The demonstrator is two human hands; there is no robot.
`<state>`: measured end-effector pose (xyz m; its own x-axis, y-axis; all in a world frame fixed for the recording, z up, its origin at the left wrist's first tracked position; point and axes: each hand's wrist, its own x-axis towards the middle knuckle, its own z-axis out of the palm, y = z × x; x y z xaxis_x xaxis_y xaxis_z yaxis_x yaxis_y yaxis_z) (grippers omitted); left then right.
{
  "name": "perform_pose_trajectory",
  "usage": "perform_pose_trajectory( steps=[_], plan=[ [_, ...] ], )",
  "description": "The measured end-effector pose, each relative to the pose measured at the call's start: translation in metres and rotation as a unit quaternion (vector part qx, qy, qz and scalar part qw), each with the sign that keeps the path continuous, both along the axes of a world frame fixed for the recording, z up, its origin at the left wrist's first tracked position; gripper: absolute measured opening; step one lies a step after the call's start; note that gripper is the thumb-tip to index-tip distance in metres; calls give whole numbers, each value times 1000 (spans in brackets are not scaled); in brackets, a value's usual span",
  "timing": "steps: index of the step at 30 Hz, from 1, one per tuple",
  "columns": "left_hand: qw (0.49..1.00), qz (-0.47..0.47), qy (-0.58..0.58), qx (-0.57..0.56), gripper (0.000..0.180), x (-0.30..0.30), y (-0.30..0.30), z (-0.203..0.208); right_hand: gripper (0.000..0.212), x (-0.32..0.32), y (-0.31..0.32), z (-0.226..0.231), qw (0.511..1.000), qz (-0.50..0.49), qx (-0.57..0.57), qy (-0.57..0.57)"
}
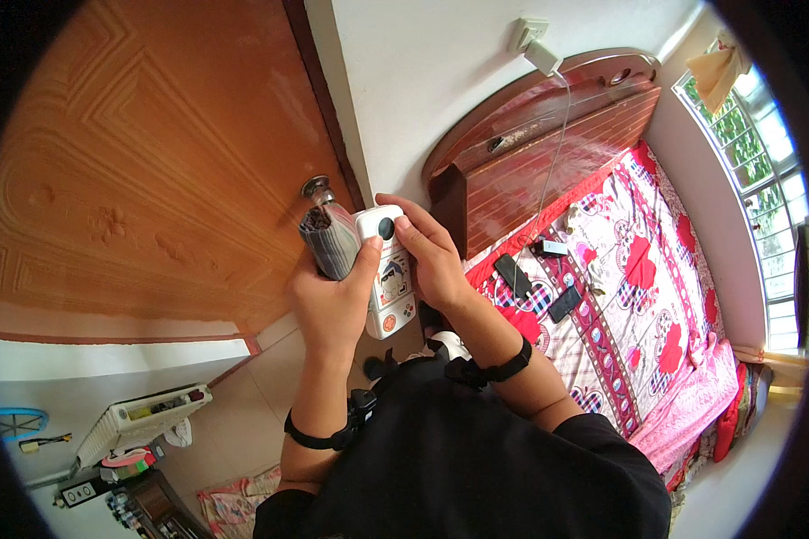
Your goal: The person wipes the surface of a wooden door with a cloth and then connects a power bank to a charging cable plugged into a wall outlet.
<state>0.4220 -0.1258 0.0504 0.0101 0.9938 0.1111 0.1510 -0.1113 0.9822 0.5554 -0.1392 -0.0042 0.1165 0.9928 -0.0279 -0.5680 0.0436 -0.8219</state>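
My left hand [328, 301] grips a white handheld gadget [388, 274] with a dark round button near its top and coloured buttons at its lower end; the thumb lies along its left side. The same hand also holds a grey folded pouch [330, 239] with dark bits at its top. My right hand [430, 251] holds the gadget from the right, fingers curled over its top edge. Both wrists wear black bands. The gadget is held up in front of a brown wooden door [153, 162], close to its metal knob [315, 187].
A bed [643, 296] with a pink and red heart-pattern sheet lies to the right, with three dark flat devices [537, 274] on it. A wooden headboard [548, 135] stands behind, a white charger [542, 56] plugged in above. A window [755, 144] is at far right. Clutter sits lower left [135, 431].
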Motion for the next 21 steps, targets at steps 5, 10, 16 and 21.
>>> perform_pose_trajectory(
  steps=[5, 10, 16, 21],
  plan=[
    [999, 16, 40, 28, 32, -13, -6, 3, 45, -10, -1, -2, 999, 25, 0, 30],
    [1000, 3, -7, 17, 31, -33, -11, 1, 42, -18, -2, 0, 999, 51, 18, 8],
    [996, -66, -48, -19, 32, -65, -18, 4, 33, -12, -9, 16, 985, 89, 33, -146],
    [994, -94, -44, -29, 33, -83, -23, 0, 29, -26, -15, 20, 977, 97, 25, -187]
  ],
)
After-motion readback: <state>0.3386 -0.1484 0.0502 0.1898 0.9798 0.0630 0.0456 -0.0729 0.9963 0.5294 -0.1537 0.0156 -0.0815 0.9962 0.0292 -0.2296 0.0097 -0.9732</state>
